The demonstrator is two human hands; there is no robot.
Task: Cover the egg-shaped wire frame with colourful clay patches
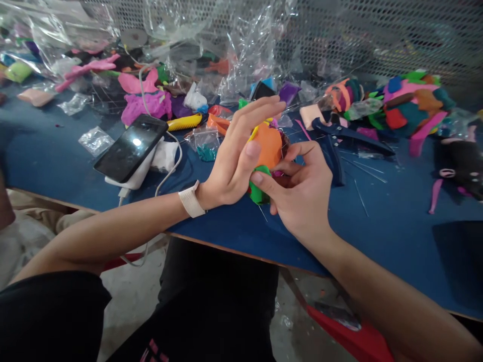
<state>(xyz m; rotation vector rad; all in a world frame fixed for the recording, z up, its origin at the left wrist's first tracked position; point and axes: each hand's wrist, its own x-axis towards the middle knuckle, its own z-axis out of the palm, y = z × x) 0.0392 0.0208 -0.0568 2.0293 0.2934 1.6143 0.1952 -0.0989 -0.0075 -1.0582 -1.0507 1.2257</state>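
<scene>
Between my hands is a lump of soft modelling clay, orange on top (268, 146) with a green part (260, 188) below and a little yellow at its upper edge. My left hand (237, 151), with a pale band on its wrist, has its fingers stretched out and its palm side against the lump's left side. My right hand (298, 186) pinches the lump from the right, thumb over the green part. The fingers hide much of its right side. A thin wire or pin (263, 213) shows just below.
Left, a phone (132, 146) with its light on lies over a white power bank with a cable. Dark blue pliers (350, 136) and several thin metal pins (361, 197) are at right. Coloured clay (415, 103) and clear plastic bags (249, 40) line the back. A yellow cutter (184, 122) lies behind.
</scene>
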